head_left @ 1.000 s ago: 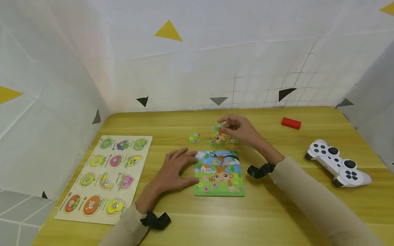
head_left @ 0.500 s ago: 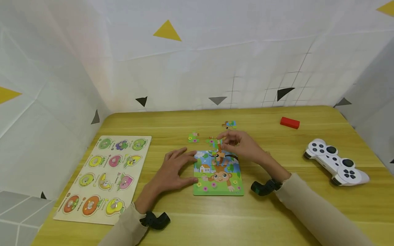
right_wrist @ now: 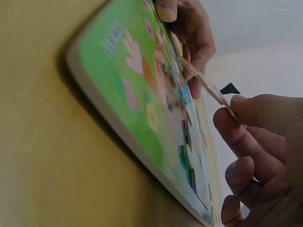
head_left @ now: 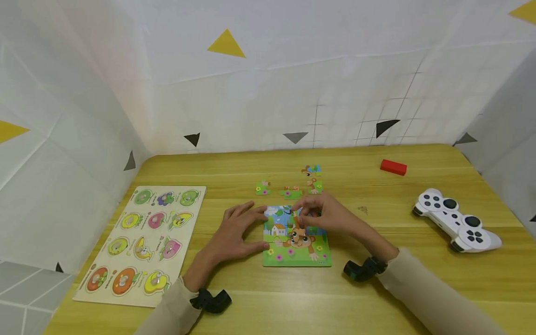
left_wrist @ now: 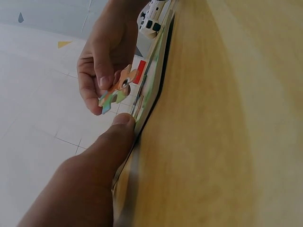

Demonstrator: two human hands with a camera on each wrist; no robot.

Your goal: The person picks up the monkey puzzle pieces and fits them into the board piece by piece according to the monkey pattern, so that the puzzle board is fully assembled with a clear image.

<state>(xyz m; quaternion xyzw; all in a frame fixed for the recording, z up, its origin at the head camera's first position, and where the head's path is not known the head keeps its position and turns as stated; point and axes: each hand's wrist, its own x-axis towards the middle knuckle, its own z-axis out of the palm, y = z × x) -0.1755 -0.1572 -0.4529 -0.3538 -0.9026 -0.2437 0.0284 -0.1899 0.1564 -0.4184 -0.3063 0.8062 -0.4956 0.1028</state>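
My right hand [head_left: 328, 214] pinches a jigsaw piece [head_left: 298, 231] with part of a monkey's face on it, just above the monkey puzzle board [head_left: 318, 258]. In the left wrist view this piece [left_wrist: 122, 87] hangs tilted from the thumb and fingertips. Seen edge-on in the right wrist view, the piece [right_wrist: 206, 84] has its lower end close over the board [right_wrist: 118, 80]; whether it touches cannot be told. At the board's left edge rests my left hand [head_left: 234, 237], thumb and fingers spread and touching it. The right hand hides part of the board's upper right.
Behind the board lie several loose jigsaw pieces [head_left: 291, 192]. A fruit peg puzzle [head_left: 138, 246] takes up the table's left side. To the right are a red block [head_left: 393, 167] and a white game controller [head_left: 456, 221]. White sheeting [head_left: 251, 102] stands behind the table.
My right hand has carried the jigsaw piece from among the loose pieces toward me, over the board. The piece now sits lower over the picture. My left hand has stayed in place.
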